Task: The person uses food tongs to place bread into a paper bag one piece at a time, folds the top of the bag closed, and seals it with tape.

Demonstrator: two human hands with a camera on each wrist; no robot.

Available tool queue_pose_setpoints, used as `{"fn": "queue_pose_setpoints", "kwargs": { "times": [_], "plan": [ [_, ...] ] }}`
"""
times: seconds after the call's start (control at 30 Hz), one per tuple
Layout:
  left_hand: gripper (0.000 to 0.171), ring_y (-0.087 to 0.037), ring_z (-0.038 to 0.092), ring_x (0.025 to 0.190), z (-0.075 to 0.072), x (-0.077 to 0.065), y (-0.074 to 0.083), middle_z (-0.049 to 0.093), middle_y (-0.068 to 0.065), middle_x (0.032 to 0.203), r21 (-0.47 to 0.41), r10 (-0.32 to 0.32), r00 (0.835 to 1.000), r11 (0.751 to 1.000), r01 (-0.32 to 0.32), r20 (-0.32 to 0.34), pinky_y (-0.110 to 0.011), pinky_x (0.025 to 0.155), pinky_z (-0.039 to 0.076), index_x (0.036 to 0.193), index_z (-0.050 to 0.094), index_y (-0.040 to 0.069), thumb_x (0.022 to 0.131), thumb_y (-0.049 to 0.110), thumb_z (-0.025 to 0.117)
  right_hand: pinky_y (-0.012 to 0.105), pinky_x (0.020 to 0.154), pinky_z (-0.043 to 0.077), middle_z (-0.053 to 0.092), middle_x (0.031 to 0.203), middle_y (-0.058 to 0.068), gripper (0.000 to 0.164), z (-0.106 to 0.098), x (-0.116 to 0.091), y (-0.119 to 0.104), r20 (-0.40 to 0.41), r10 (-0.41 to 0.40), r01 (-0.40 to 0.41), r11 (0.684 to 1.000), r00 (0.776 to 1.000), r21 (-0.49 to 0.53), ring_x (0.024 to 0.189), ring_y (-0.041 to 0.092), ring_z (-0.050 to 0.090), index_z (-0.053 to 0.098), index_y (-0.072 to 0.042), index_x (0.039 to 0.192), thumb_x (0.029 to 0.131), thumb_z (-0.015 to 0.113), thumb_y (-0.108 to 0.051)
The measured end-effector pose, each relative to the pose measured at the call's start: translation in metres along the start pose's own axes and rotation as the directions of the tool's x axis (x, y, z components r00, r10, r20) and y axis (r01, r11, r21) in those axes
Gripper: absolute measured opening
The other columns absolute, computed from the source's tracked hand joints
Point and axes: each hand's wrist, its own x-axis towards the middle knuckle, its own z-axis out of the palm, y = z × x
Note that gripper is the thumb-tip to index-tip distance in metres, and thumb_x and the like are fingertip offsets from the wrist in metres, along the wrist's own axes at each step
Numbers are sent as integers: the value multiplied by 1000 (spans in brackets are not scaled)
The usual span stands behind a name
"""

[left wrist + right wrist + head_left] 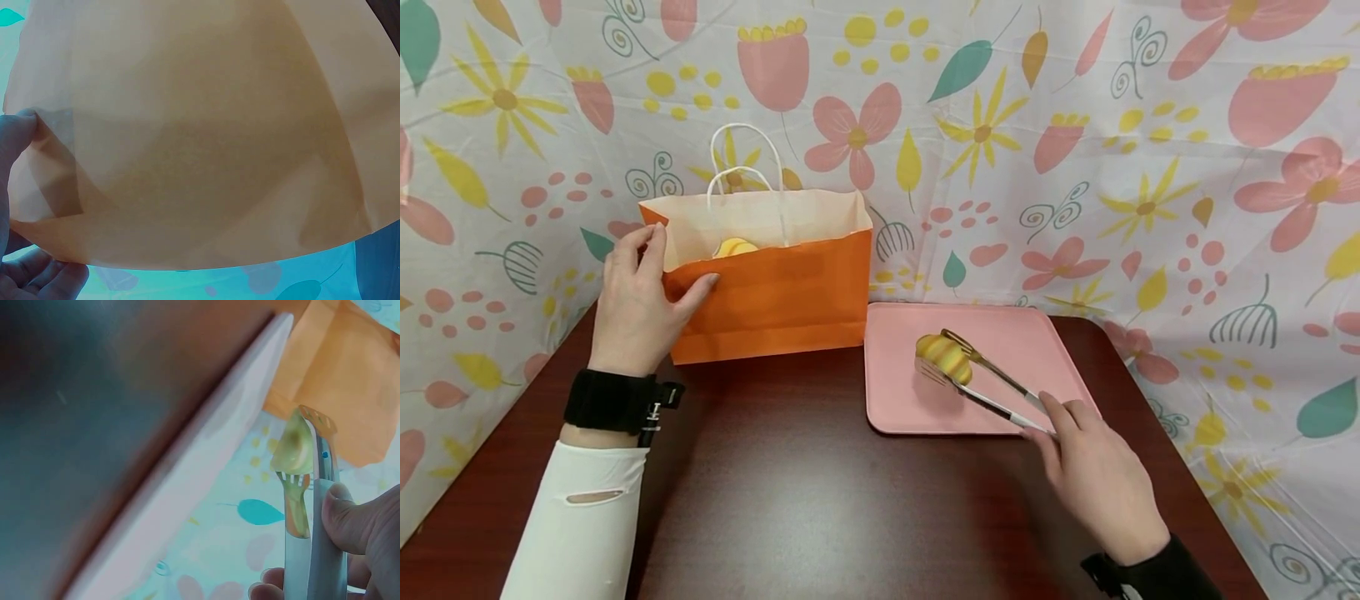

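Note:
An orange paper bag [775, 292] with white string handles stands upright at the back left. My left hand [638, 304] pinches its left top corner; the left wrist view has the thumb [17, 134] on the paper. Inside the bag, the top of a yellow bread piece [736, 247] shows above the front rim. My right hand [1101, 467] grips metal tongs [1003, 382] with fork-like ends. Between the tong tips is a yellow-brown striped bread roll [946, 358], held above the pink tray [898, 408]. In the right wrist view the roll [294, 447] sits off the tray surface.
The tray lies flat right of the bag, close to its lower right corner. Both stand on a dark brown table [805, 500]. A flower-patterned cloth [985, 183] hangs behind and along both sides of the table.

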Motion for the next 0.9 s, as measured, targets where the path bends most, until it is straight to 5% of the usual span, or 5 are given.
{"fn": "queue_pose_setpoints", "kwargs": {
  "times": [0.23, 0.47, 0.63, 0.9],
  "plan": [
    [88, -54, 42, 146, -1, 0, 0, 43, -30, 163, -5, -5, 1000, 1000, 5, 4, -68, 124, 39, 165, 45, -6, 99, 32, 89, 51, 62, 55, 66, 102, 20, 64, -17, 34, 3, -31, -101, 101, 995, 994, -22, 77, 34, 65, 65, 6, 142, 88, 91, -15],
    [88, -54, 42, 146, -1, -1, 1, 43, -30, 163, -3, -6, 1000, 1000, 6, 3, -68, 124, 39, 165, 45, -6, 99, 31, 89, 58, 62, 56, 66, 104, 24, 54, -43, 88, 4, -127, -201, 195, 979, 971, -56, 80, 43, 67, 63, 5, 147, 105, 77, -26],
    [87, -54, 43, 145, -1, -1, 0, 44, -30, 162, -2, -1, 1000, 1000, 1, -1, -68, 123, 40, 165, 46, -7, 98, 30, 89, 61, 59, 54, 64, 102, 22, 51, -61, 135, 0, -191, -238, 223, 970, 952, -95, 74, 46, 64, 65, 3, 142, 100, 82, -19],
    [88, -53, 42, 145, -1, 0, -1, 43, -30, 163, -4, -13, 1000, 1000, 13, 17, -68, 123, 40, 166, 45, -6, 99, 31, 88, 58, 55, 52, 62, 97, 22, 41, -78, 189, -13, -206, -270, 250, 961, 941, -119, 67, 43, 60, 67, 4, 138, 107, 77, -21]
  ]
}}
